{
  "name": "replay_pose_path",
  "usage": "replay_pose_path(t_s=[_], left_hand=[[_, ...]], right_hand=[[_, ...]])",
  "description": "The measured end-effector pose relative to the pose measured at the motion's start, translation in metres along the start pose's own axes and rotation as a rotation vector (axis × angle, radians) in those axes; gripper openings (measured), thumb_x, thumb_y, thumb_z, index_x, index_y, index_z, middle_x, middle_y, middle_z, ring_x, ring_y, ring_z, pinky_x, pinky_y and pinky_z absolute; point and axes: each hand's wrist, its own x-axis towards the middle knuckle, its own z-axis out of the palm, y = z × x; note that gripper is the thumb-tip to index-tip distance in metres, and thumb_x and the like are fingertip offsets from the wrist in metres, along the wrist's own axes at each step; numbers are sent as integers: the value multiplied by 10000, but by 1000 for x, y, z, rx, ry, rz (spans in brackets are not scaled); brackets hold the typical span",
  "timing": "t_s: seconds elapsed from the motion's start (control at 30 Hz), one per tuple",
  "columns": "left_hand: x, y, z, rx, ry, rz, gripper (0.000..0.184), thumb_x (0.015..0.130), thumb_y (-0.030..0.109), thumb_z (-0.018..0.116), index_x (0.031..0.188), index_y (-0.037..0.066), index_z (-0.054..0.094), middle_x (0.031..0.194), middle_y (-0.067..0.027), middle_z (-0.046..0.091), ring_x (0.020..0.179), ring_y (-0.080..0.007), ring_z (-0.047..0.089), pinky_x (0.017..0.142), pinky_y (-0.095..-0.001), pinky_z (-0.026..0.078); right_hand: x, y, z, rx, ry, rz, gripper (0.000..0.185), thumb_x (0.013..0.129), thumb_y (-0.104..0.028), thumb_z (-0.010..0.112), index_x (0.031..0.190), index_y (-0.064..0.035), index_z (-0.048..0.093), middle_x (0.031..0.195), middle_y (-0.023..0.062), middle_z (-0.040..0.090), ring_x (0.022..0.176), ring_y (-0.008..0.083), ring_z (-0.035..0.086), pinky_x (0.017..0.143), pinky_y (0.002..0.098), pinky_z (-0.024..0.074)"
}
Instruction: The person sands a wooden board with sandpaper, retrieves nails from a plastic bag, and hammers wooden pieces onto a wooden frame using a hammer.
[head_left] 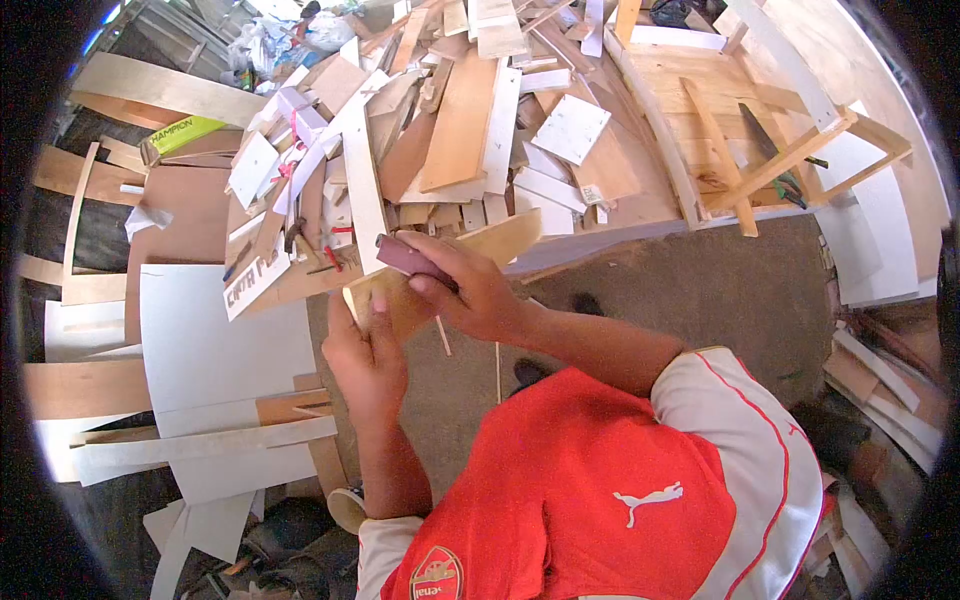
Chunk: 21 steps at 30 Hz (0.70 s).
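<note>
My left hand point(366, 350) grips the near end of a pale wooden board point(505, 238), with the thumb on its face. The board is held up in front of me and slants away to the right, its far end over the edge of the wood pile. My right hand point(480, 295) is closed around a dark reddish-brown sanding block point(402, 257), which looks wrapped in sandpaper. The block lies at the board's upper edge, close to my left hand. My right hand and forearm cover part of the board.
Offcuts and boards point(460, 120) are heaped on the bench ahead. Pliers with red handles point(331, 260) and a hammer point(293, 235) lie at its near left. A handsaw point(760, 130) rests by a wooden frame point(785, 165) at right. White panels point(230, 350) stand at left.
</note>
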Motion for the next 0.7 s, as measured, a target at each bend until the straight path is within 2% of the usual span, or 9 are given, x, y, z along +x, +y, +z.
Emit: replay_pose_path(t_s=[0.07,0.17,0.3,0.4,0.5,0.6,0.7], left_hand=[[-2,2,1,-95,-18,-27,262,1009,225,550,1037,-35,581,783,-211,658,694,-288,692,605,-377,515],[-2,12,4,-62,-10,49,270,1010,230,552,1045,-36,578,796,-202,664,740,-229,686,642,-357,517],[-8,19,12,-122,-3,-25,279,1012,232,544,1071,-38,580,852,-200,675,792,-228,684,684,-357,520],[-12,25,23,-172,2,-30,287,1012,234,542,1094,-39,575,885,-200,679,817,-234,686,701,-357,524],[-19,30,29,-137,-50,-35,301,1010,240,547,1115,-42,562,897,-207,680,829,-245,690,708,-356,530],[-30,34,35,-146,-70,-63,306,1007,247,553,1112,-41,551,899,-216,680,833,-262,697,708,-365,533],[-45,41,40,-98,-81,-138,304,1007,252,552,1093,-40,545,907,-228,676,835,-280,700,700,-379,531]], right_hand=[[-1,-1,-5,-16,-12,-22,504,990,-301,553,1419,-58,456,1303,234,576,1182,420,574,996,459,462],[-2,-3,-13,-34,10,-57,514,982,-300,566,1422,-58,455,1291,234,580,1145,421,588,962,461,477],[-6,-12,-27,-72,10,27,535,967,-303,588,1418,-48,455,1263,239,590,1067,422,613,904,474,495],[-10,-12,-38,-129,23,11,547,964,-316,591,1414,-38,453,1261,242,587,1029,428,619,873,480,503],[-22,0,-44,-189,58,-74,501,931,-183,628,1377,5,495,1082,215,633,909,366,634,824,413,505],[-33,12,-42,-208,122,-185,528,923,-195,648,1387,-1,486,1052,209,636,876,362,633,803,417,514],[-45,20,-48,-195,112,-208,545,922,-213,656,1397,-11,479,1063,209,634,886,361,635,792,425,520]])
